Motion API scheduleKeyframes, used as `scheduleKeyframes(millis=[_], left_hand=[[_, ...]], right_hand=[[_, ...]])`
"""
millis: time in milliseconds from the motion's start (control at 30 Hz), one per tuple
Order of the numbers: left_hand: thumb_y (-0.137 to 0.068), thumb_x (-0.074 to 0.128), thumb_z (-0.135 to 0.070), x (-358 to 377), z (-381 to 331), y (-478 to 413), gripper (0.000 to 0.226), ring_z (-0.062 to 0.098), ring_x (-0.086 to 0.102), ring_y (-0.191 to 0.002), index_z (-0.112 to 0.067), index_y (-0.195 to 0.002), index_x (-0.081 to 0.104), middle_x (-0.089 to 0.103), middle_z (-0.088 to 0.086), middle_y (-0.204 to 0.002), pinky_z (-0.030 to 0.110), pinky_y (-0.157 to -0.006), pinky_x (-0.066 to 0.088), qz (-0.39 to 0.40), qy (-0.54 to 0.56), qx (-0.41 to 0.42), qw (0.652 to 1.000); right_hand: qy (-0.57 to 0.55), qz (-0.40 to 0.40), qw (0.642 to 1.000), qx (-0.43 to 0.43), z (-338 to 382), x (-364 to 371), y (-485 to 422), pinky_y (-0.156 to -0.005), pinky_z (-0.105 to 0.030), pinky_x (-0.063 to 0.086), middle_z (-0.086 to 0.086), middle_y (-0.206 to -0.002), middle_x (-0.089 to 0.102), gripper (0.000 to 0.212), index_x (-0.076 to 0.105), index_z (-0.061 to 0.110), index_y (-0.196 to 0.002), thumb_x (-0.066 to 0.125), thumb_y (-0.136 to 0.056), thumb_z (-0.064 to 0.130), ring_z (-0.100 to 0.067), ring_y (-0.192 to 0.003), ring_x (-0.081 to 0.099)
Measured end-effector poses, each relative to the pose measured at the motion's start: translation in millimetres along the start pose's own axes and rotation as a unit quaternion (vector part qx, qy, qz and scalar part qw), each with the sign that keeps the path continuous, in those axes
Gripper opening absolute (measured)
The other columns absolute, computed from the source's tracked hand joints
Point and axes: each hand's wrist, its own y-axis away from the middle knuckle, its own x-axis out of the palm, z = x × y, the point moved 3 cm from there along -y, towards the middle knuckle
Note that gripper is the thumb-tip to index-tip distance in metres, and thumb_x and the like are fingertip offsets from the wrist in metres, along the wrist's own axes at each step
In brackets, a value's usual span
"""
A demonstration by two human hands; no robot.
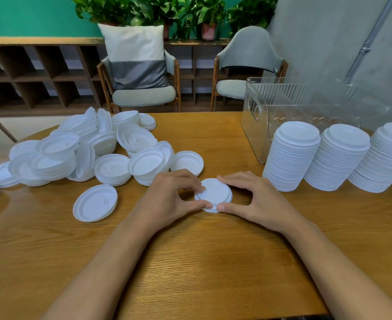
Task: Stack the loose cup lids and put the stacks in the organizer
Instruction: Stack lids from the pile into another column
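Note:
A short stack of white cup lids (pixel 214 192) rests top up on the wooden table (pixel 190 262) in front of me. My left hand (pixel 167 199) pinches its left rim between thumb and fingers, while my right hand (pixel 257 202) grips the right rim the same way. A big heap of loose white lids (pixel 86 148) covers the table's left side, and one lid (pixel 95 202) lies upside down by itself near my left hand. Three tall lid stacks (pixel 293 155) (pixel 338 158) (pixel 384 158) stand at the right, in front of the clear plastic organizer (pixel 282 100), whose inside looks bare.
Two chairs stand behind the table, one with a white and grey cushion (pixel 136 56). A wooden cubby shelf (pixel 28 75) with potted plants on top lines the back wall. The table's near edge runs just under my forearms.

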Motion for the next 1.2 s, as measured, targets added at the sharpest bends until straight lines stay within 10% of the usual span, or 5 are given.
scheduleKeyframes(millis=[467, 767, 933, 1200], left_hand=[[-0.08, 0.085, -0.051, -1.4, -4.2, 2.1, 0.039, 0.002, 0.069, -0.1, -0.019, -0.103, 0.083, 0.073, -0.014, -0.106, 0.027, -0.086, 0.056, -0.005, -0.028, 0.003, 1.0], [-0.085, 0.077, 0.003, 7.7, -0.5, -3.8, 0.036, 0.031, 0.072, -0.11, -0.009, -0.119, 0.076, 0.075, 0.008, -0.121, 0.041, -0.075, 0.061, -0.068, -0.24, -0.011, 0.968], [-0.084, 0.069, 0.008, 8.6, 4.6, -5.6, 0.033, 0.035, 0.068, -0.08, -0.011, -0.111, 0.075, 0.072, 0.009, -0.087, 0.046, -0.058, 0.054, -0.05, -0.271, -0.034, 0.961], [-0.086, 0.079, 0.0, 6.5, 2.5, -5.3, 0.024, 0.028, 0.069, -0.085, -0.01, -0.107, 0.075, 0.07, 0.004, -0.096, 0.047, -0.063, 0.058, -0.111, -0.191, -0.021, 0.975]], right_hand=[[-0.018, -0.004, 1.0, 0.007, 1.7, -0.4, 0.2, -0.118, -0.031, 0.036, 0.031, -0.135, 0.06, 0.078, 0.064, 0.036, -0.14, 0.08, -0.07, 0.065, 0.011, -0.131, 0.047], [-0.012, -0.017, 1.0, 0.01, -2.9, 0.3, -0.7, -0.117, -0.033, 0.038, 0.031, -0.134, 0.061, 0.073, 0.065, 0.038, -0.138, 0.087, -0.072, 0.06, 0.007, -0.132, 0.048], [0.011, -0.05, 0.999, 0.013, -3.5, 1.4, -2.0, -0.117, -0.032, 0.038, 0.028, -0.136, 0.059, 0.073, 0.063, 0.033, -0.14, 0.087, -0.075, 0.055, 0.006, -0.133, 0.046], [0.031, -0.047, 0.998, 0.004, -1.0, 3.1, -4.4, -0.121, -0.029, 0.03, 0.025, -0.145, 0.054, 0.069, 0.059, 0.034, -0.146, 0.083, -0.083, 0.047, 0.007, -0.136, 0.042]])
